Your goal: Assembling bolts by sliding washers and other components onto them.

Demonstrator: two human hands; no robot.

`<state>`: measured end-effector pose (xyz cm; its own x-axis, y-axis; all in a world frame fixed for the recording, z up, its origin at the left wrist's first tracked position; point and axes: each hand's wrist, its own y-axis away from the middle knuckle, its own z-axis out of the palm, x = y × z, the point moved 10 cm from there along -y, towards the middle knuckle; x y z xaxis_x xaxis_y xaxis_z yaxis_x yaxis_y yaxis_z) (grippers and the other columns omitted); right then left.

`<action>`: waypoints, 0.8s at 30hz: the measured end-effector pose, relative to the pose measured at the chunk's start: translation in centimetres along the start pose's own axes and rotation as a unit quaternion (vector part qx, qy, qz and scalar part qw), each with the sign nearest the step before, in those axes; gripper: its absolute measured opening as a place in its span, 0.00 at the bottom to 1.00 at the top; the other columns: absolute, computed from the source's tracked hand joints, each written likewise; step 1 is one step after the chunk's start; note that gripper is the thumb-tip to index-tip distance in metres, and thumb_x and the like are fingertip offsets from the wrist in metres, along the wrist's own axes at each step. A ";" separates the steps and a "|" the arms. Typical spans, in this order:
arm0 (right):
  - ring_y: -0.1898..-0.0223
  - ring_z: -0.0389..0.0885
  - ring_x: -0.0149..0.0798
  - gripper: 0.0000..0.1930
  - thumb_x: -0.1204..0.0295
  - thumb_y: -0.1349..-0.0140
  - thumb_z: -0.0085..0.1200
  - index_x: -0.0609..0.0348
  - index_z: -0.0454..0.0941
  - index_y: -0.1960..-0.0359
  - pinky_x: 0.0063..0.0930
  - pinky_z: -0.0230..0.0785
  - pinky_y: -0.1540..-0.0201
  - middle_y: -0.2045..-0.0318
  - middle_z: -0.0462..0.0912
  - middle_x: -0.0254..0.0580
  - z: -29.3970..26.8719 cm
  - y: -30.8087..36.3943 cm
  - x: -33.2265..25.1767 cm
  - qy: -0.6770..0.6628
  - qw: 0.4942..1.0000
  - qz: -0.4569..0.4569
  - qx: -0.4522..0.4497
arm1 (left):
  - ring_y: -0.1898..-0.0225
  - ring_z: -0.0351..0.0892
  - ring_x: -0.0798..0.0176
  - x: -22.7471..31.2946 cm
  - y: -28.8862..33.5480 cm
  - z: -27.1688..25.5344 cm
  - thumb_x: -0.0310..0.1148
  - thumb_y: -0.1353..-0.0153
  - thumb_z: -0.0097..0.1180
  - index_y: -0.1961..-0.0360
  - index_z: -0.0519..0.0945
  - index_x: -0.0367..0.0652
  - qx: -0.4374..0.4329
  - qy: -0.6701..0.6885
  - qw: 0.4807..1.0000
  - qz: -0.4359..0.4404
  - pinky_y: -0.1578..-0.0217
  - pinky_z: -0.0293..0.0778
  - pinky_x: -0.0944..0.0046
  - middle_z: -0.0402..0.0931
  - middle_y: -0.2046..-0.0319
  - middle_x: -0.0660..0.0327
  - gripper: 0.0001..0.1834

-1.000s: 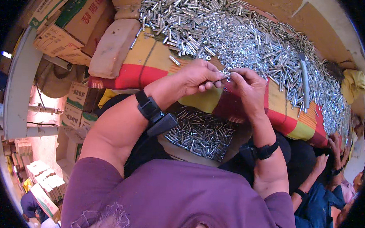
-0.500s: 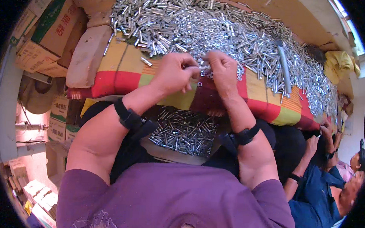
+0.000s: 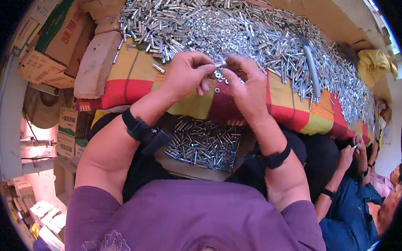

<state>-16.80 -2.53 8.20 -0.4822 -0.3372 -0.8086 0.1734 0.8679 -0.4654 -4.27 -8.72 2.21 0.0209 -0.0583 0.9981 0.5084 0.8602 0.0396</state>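
Over the checked cloth my left hand (image 3: pixel 187 74) pinches a small shiny metal piece (image 3: pixel 220 64), perhaps a bolt or sleeve, between thumb and fingertips. Closed around its other end are the thumb and fingers of my right hand (image 3: pixel 247 85). The fingertips partly hide the piece, so its exact kind cannot be made out. Just below it, a few loose nuts or washers (image 3: pixel 217 90) lie on the cloth. Beyond both hands spreads a heap of metal rings or nuts (image 3: pixel 223 30), bordered by many cylindrical metal pieces (image 3: pixel 169 32).
A box of metal pieces (image 3: pixel 203 146) sits below the checked cloth (image 3: pixel 135 91). Left stand a pale block (image 3: pixel 97 65) and cardboard boxes (image 3: pixel 56 58). A grey bar (image 3: pixel 312 70) lies on the heap, right. Another person (image 3: pixel 347 217) works at the right.
My right hand has turned, bringing thumb and fingers to the metal piece beside my left fingertips. Both hands have come closer together. The co-worker's hands at the right have shifted slightly.
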 end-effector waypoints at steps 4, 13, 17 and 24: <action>0.81 0.77 0.32 0.07 0.72 0.49 0.59 0.65 0.81 0.75 0.27 0.67 0.76 0.84 0.78 0.43 -0.2 0.0 0.5 0.010 0.996 0.040 -0.075 | 0.86 0.73 0.73 2.8 1.2 1.0 0.25 0.42 0.56 0.67 0.81 0.38 -0.009 -0.176 0.977 0.121 0.90 0.68 0.73 0.77 0.78 0.63 0.03; 0.77 0.76 0.27 0.17 0.59 0.43 0.56 0.63 0.83 0.72 0.23 0.68 0.74 0.81 0.79 0.34 -1.8 3.3 -0.8 0.032 0.927 0.135 -0.349 | 0.90 0.70 0.73 1.0 4.7 5.2 0.36 0.42 0.57 0.70 0.81 0.39 -0.242 -0.337 0.908 -0.056 0.91 0.64 0.72 0.76 0.84 0.66 0.10; 0.69 0.80 0.28 0.19 0.60 0.33 0.45 0.66 0.80 0.60 0.20 0.72 0.66 0.71 0.82 0.39 -5.5 1.9 -5.6 -0.110 0.964 0.069 -0.233 | 0.90 0.65 0.76 6.4 4.0 4.3 0.35 0.40 0.55 0.70 0.82 0.39 -0.151 -0.339 0.928 0.034 0.91 0.61 0.74 0.79 0.80 0.62 0.10; 0.67 0.81 0.34 0.18 0.65 0.33 0.40 0.68 0.80 0.62 0.24 0.72 0.60 0.69 0.83 0.41 -11.2 5.3 -12.6 0.056 0.989 0.000 -0.134 | 0.85 0.66 0.79 12.7 10.7 -6.2 0.34 0.39 0.55 0.66 0.82 0.38 0.058 -0.107 0.986 0.117 0.86 0.59 0.77 0.78 0.77 0.66 0.10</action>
<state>-19.43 10.44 19.92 -0.5765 -0.3078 -0.7569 -0.0532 0.9385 -0.3411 6.78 -3.42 15.02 -0.0613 0.2462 0.9673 0.4087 0.8903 -0.2008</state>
